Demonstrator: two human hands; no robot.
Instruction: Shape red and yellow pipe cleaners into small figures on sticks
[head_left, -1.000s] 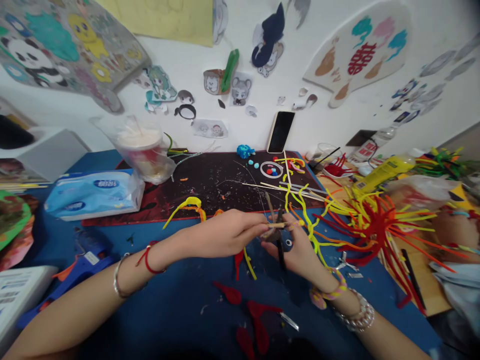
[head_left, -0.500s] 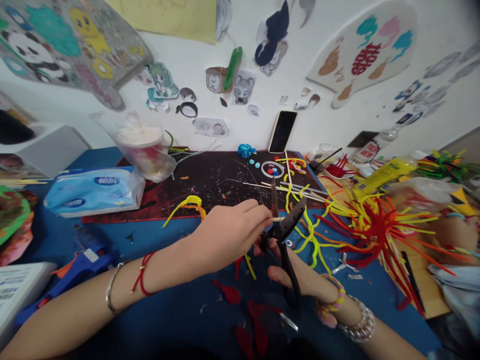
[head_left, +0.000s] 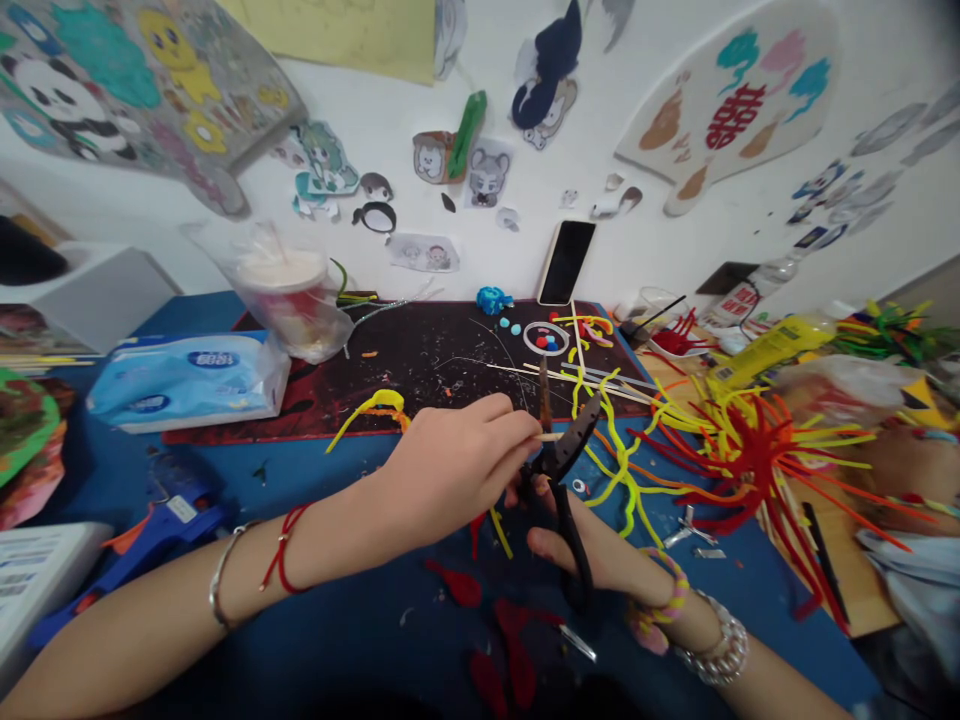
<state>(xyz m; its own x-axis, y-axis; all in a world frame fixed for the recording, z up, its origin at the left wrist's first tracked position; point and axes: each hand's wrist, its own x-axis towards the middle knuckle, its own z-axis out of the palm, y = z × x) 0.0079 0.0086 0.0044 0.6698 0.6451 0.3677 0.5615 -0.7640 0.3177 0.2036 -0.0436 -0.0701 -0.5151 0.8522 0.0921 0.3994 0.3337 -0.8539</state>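
Observation:
My left hand is closed on a thin pale stick, whose short end pokes out past the fingertips. That end lies between the parted blades of black scissors. My right hand holds the scissors by the handles, blades pointing up and away. Below my hands, dark red fuzzy pieces and a small silver clip lie on the blue table. A yellow fuzzy stem shows just under the scissors.
Yellow and red fuzzy stems spread at the right. A blue glue gun and tissue pack lie left, beside a bagged cup. A phone leans on the wall. At the far right is another person's hand.
The scissors and my right hand have shifted slightly left, and the blades stand a little closer together. The other person's hand at the far right has moved slightly.

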